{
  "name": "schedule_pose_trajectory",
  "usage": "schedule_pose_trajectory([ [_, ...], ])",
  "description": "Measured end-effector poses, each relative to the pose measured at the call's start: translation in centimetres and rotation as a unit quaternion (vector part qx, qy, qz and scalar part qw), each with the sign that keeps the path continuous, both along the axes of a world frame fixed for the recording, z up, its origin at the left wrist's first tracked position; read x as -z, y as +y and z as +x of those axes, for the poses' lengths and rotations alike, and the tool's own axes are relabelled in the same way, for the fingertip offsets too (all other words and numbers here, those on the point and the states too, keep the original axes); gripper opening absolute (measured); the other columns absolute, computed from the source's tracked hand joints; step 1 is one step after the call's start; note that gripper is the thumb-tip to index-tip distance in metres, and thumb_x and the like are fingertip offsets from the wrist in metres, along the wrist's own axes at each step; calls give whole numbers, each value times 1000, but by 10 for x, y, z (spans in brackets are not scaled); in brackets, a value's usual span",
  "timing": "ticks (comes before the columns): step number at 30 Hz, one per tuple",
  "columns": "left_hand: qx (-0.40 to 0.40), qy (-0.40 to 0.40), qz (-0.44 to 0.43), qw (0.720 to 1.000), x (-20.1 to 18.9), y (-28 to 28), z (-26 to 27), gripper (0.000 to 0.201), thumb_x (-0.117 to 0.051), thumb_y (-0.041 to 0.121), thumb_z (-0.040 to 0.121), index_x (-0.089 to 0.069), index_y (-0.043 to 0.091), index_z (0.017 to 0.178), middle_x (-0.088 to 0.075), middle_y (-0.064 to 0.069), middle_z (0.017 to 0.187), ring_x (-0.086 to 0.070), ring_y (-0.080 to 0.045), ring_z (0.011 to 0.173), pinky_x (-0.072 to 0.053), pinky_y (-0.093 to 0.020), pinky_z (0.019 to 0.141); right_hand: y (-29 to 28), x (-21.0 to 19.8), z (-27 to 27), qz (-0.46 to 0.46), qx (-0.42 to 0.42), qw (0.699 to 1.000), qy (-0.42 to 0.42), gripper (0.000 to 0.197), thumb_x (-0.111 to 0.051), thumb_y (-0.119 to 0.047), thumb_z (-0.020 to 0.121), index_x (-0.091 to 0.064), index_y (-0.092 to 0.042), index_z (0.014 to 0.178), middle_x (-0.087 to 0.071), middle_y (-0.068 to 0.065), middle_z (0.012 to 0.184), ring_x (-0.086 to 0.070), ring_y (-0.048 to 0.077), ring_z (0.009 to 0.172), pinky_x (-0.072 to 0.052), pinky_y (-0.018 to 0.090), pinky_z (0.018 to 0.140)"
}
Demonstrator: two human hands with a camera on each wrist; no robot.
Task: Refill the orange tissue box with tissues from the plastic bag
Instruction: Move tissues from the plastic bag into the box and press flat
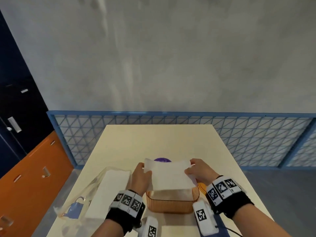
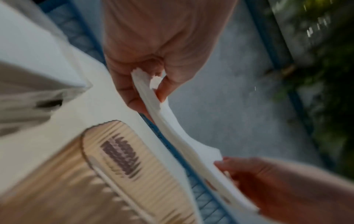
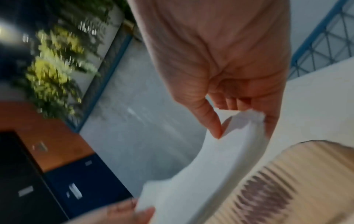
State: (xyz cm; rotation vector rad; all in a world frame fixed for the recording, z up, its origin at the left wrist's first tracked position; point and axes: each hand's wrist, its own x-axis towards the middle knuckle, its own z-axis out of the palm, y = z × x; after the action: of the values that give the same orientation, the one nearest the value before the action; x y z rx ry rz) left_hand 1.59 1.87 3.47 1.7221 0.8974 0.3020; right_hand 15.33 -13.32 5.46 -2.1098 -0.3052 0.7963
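I see my left hand [image 1: 139, 178] and right hand [image 1: 199, 170] each pinching an end of the tissue stack [image 1: 169, 175], held above the open orange tissue box [image 1: 171, 205] near me on the worktop [image 1: 160, 139]. The plastic bag [image 1: 89, 194] lies left.

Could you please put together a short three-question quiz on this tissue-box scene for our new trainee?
1. True or false: the left hand and right hand each pinch an end of the tissue stack.
2. Where is the stack relative to the orange box? A) inside it B) held above it C) beside it on the table
3. Which side of the box does the plastic bag lie on?

Key: 1 true; 2 B; 3 the left.
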Motion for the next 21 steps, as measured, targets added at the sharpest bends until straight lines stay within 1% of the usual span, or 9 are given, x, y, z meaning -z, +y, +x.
schedule_pose_trajectory([
  [2,26,63,83,994,13,-2,10,7,-47,8,92,-49,10,99,-63,-13,104,-59,-25,87,-45,-28,69,-1,14,-2,-110,-31,989,-94,10,-53,-7,85,-54,-5,95,-61,14,104,-58,28,94,-49,33,74],
  [4,70,138,160,975,27,-4,18,10,-46,11,92,-51,8,101,-65,-13,109,-62,-28,97,-45,-30,74,0,27,-4,-182,-51,972,-137,3,-49,-8,88,-52,-9,89,-59,12,107,-58,27,102,-40,26,71],
  [5,92,175,198,960,31,-6,20,14,-44,14,94,-52,8,105,-64,-11,112,-61,-28,102,-44,-30,76,0,34,-5,-203,-55,967,-145,7,-47,-7,90,-54,-9,91,-60,13,113,-57,28,109,-42,26,73],
  [8,132,234,281,921,35,-12,25,19,-35,15,95,-49,15,109,-62,-5,117,-58,-25,111,-38,-33,92,4,50,-7,-234,-53,957,-165,28,-42,-5,93,-51,-2,119,-57,15,126,-55,28,117,-46,28,89],
  [11,166,271,337,886,42,-14,30,28,-33,10,95,-45,15,119,-61,0,111,-55,-23,114,-30,-38,104,9,56,-11,-256,-60,950,-168,30,-41,-4,94,-48,-1,123,-53,16,130,-53,28,120,-44,29,94],
  [13,180,307,377,855,45,-16,33,36,-33,10,96,-40,14,132,-59,-1,123,-52,-22,121,-29,-39,107,11,58,-13,-270,-69,946,-165,32,-40,-4,95,-47,-1,126,-51,15,133,-51,27,123,-43,29,97],
  [16,202,336,403,827,54,-17,35,39,-33,10,97,-35,14,136,-58,-3,128,-52,-22,122,-33,-38,104,12,60,-17,-282,-90,938,-181,36,-37,-4,97,-43,-1,132,-47,14,139,-47,25,129,-39,28,103],
  [20,184,280,464,820,49,-20,38,33,-65,10,83,-55,9,114,-65,-8,104,-65,-24,93,-48,-38,78,13,63,-24,-274,-107,923,-247,35,-35,-5,98,-39,-3,133,-47,11,138,-48,21,127,-39,25,103],
  [21,195,283,460,818,50,-23,37,31,-60,8,86,-53,9,116,-61,-10,110,-62,-25,97,-48,-37,80,14,61,-27,-277,-113,914,-275,34,-36,-5,98,-40,-4,132,-47,11,136,-49,21,126,-40,25,102],
])
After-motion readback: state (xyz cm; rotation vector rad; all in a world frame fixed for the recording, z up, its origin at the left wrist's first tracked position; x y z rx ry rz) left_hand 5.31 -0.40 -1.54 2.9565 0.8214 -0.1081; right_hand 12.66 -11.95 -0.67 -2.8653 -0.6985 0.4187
